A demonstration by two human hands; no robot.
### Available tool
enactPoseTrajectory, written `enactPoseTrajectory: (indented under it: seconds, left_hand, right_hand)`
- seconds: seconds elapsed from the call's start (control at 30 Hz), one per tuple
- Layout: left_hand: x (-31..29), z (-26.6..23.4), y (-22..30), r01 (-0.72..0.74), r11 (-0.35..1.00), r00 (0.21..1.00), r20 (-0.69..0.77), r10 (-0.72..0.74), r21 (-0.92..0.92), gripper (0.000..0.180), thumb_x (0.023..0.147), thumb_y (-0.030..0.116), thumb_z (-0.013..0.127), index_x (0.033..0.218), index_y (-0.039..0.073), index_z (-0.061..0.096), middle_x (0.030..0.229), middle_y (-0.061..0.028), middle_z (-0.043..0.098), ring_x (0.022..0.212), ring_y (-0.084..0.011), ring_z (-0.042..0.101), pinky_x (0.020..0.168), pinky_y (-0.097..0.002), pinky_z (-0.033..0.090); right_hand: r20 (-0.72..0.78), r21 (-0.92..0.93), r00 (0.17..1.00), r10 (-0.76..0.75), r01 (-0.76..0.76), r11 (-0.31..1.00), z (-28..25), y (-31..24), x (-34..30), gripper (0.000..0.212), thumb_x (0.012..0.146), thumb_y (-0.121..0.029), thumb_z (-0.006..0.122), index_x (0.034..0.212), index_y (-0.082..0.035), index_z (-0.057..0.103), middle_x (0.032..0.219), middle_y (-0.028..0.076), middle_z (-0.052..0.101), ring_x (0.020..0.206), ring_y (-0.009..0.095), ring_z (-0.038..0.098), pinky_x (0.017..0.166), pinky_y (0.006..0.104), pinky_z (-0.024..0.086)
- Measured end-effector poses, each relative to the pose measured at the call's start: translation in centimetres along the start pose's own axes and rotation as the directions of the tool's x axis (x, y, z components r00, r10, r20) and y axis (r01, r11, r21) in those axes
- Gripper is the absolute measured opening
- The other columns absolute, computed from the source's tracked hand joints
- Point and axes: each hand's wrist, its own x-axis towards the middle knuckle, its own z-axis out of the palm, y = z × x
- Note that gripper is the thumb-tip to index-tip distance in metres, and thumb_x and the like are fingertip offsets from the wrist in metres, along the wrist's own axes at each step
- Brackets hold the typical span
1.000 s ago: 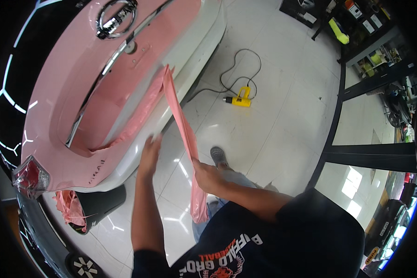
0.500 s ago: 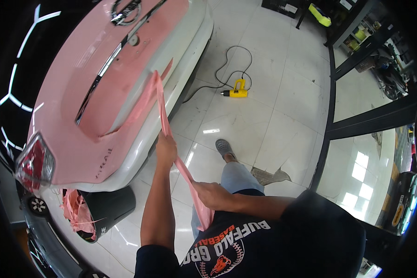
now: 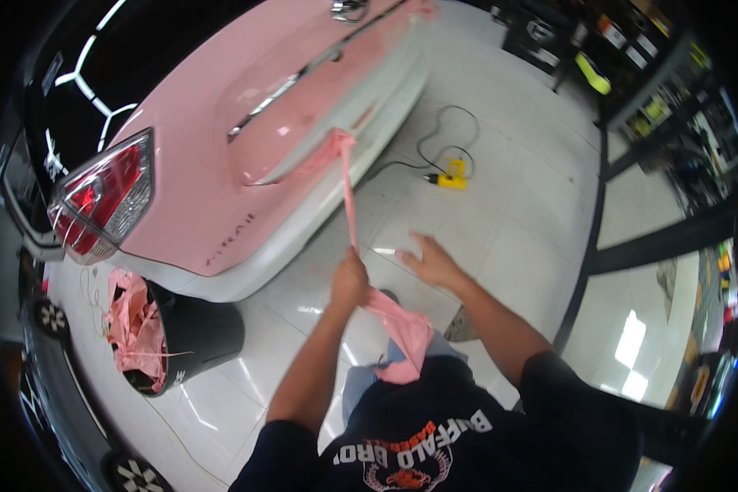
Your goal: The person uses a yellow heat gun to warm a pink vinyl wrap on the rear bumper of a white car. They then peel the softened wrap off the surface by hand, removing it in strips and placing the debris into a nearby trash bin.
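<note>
My left hand (image 3: 350,280) is closed around a strip of pink film (image 3: 403,328). Stretched thin and taut, the strip runs up to a bunched spot on the lower tailgate (image 3: 184,164) of a car. Its loose end hangs below the fist, in front of my legs. Most of the tailgate is covered in pink, while a white band shows beside the bunched film and the bumper (image 3: 303,234) below is white. My right hand (image 3: 433,261) is apart from the film, to the right of it, fingers spread and holding nothing.
A dark bin (image 3: 213,328) with crumpled pink film (image 3: 135,328) stands below the tail light (image 3: 111,197). On the tiled floor lies a yellow heat gun (image 3: 453,175) with a dark cord. Black-framed glass panels (image 3: 644,242) line the right side.
My right hand has let go of the strip's lower part and moved up and right. The left hand still grips it. The view has shifted, and the loose end hangs wider.
</note>
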Motion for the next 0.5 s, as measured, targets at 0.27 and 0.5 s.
enactPoseTrajectory:
  seconds: [0.27, 0.5]
  left_hand:
    - [-1.6, -3.1, 0.6, 0.056, 0.993, 0.998, -0.011, -0.057, -0.102, 0.042, 0.085, 0.006, 0.044, 0.126, -0.005, 0.042, 0.095, -0.0277, 0.060, 0.084, -0.0443, 0.061, 0.074, -0.0493, 0.050]
    - [-6.1, -4.1, 0.7, 0.133, 0.981, 0.989, 0.076, -0.124, -0.141, 0.042, 0.088, 0.007, 0.045, 0.128, -0.004, 0.040, 0.099, -0.0288, 0.059, 0.087, -0.0453, 0.059, 0.076, -0.0504, 0.048]
  right_hand:
    - [-0.070, -0.122, 0.984, 0.165, -0.172, 0.977, 0.9, -9.3, 28.0, 0.076, 0.083, -0.022, 0.058, 0.140, 0.005, 0.016, 0.117, 0.037, 0.048, 0.111, 0.045, 0.053, 0.091, 0.0444, 0.048]
    - [-0.164, -0.153, 0.970, 0.179, -0.204, 0.967, 7.6, -6.7, 28.2, 0.040, 0.083, -0.010, 0.048, 0.120, 0.006, 0.045, 0.100, 0.030, 0.062, 0.097, 0.043, 0.062, 0.085, 0.0456, 0.050]
